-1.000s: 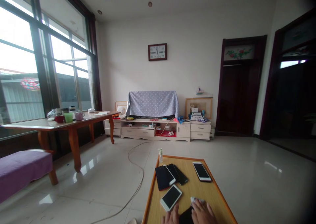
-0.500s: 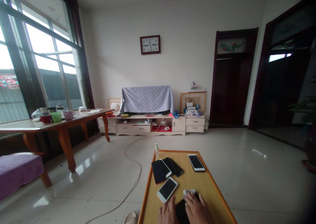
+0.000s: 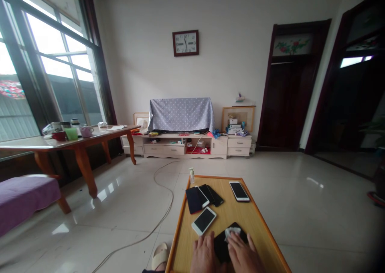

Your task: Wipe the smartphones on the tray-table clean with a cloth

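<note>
A black phone (image 3: pixel 221 245) lies at the near end of the low wooden table (image 3: pixel 258 225). My left hand (image 3: pixel 203 255) rests flat on the table with its fingers against the phone's left edge. My right hand (image 3: pixel 242 255) presses a small white cloth (image 3: pixel 232 231) onto the phone's screen, fingers stretched over it. A white phone (image 3: pixel 203 220) lies just beyond my left hand. Farther up the table sit a fanned cluster of dark phones (image 3: pixel 203 196), another white phone (image 3: pixel 239 191) and a small bottle (image 3: pixel 191 175) at the far corner.
A white cable (image 3: pixel 156 221) snakes over the tiled floor left of the table. A slipper (image 3: pixel 159 256) lies by the near left corner. At the left are a long wooden table with cups (image 3: pixel 72 133) and a purple bench (image 3: pixel 27 197). A TV cabinet (image 3: pixel 186 144) stands at the far wall.
The camera has tilted down, so more of the hands and the black phone shows. My right hand with the cloth has shifted slightly over the phone's screen.
</note>
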`<state>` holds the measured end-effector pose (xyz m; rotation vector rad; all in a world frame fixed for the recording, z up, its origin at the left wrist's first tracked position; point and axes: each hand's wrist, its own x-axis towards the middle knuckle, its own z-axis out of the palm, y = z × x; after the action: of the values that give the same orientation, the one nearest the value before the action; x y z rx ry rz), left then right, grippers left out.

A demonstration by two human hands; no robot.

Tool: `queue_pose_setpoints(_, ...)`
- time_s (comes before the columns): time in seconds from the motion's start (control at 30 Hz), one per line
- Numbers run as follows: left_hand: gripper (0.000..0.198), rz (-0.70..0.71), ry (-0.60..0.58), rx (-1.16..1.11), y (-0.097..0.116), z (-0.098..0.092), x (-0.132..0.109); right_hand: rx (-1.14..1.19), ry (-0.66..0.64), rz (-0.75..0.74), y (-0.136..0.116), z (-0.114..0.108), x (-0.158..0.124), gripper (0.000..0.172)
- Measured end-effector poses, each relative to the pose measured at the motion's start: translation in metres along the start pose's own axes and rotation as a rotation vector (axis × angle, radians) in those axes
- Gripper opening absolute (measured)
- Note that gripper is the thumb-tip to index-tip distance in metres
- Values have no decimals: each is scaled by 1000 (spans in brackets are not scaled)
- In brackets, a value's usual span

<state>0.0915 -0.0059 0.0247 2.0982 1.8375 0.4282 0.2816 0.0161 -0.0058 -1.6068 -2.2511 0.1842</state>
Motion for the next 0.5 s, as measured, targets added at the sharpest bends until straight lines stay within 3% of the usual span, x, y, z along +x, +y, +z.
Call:
queue_pose_setpoints(0.1,71,39,44,15,-4,6,1,48,-45,-176,-21,21,-14,39)
queue_pose_setpoints(0.17,69,63,48,7,-4,7,0,56,-1,-194,-23,28,-23,38)
queue_pose_setpoints(0.37,69,46,51,-9,11,-8,-6,39,34,45,12,-5,-26,46)
queue_pose_setpoints(0.5,69,53,64,6,17,-12,-6,-15,55,208,16,-19,-22,50)
